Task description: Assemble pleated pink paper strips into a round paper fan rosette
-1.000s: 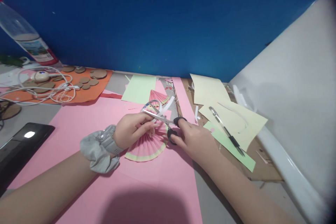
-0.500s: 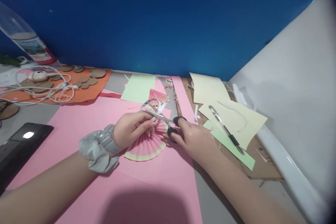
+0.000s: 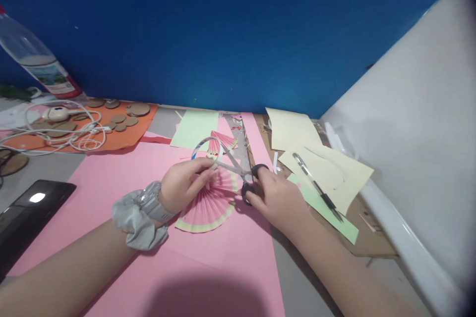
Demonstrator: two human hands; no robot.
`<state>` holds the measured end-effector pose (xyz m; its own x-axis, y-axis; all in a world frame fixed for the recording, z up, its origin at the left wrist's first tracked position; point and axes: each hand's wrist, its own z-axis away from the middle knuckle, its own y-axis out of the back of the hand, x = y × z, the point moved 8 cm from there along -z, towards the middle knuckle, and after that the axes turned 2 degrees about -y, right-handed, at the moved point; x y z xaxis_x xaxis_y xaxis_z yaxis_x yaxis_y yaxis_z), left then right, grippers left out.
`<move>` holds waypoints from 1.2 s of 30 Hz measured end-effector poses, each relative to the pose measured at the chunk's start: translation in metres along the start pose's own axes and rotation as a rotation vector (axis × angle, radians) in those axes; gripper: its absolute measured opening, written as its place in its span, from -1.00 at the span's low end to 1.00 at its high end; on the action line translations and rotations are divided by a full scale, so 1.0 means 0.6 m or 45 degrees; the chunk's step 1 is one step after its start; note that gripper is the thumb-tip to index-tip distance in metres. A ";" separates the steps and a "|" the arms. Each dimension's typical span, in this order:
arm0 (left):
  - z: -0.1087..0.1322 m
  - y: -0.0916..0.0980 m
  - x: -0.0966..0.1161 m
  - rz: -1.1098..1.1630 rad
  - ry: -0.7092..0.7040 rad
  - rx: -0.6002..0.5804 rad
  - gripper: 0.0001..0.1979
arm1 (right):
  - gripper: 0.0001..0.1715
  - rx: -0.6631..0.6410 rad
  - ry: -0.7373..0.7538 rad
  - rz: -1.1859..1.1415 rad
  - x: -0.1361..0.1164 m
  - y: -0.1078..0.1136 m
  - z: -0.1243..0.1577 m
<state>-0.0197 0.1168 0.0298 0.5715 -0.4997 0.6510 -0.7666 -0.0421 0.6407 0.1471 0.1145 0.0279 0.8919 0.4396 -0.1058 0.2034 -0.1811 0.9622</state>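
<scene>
My left hand (image 3: 188, 183) is closed, thumb and fingers pinching a roll of tape (image 3: 197, 147) whose ring stands up above the fingertips. My right hand (image 3: 277, 195) grips a pair of scissors (image 3: 243, 172) by the black handles. The blades are spread and point left, close to my left fingertips and the tape. Beneath both hands lies a pleated pink paper fan (image 3: 206, 215) with a yellow-green rim, partly covered by my left hand. A smaller pleated fan (image 3: 225, 141) lies just behind the roll.
Pink paper (image 3: 178, 277) spreads over the table. A pen (image 3: 318, 185) rests on cream and green sheets at the right. To the left are a phone (image 3: 33, 213), a white cable (image 3: 87, 143), cardboard discs (image 3: 138, 109) on orange paper (image 3: 128, 141) and a bottle (image 3: 46, 67).
The scissors have drawn slightly right, away from my left fingers, and their blades are wider apart. The tape roll has tilted more upright. A white strip by the blades no longer shows.
</scene>
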 end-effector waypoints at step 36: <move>0.006 0.006 -0.005 0.014 0.006 0.056 -0.88 | -0.72 0.018 -0.560 0.382 0.202 0.069 -0.035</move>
<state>-0.0252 0.1151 0.0290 0.5645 -0.4962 0.6597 -0.7848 -0.0749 0.6152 0.2551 0.1786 0.0599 0.9962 -0.0431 0.0752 -0.0838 -0.2553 0.9632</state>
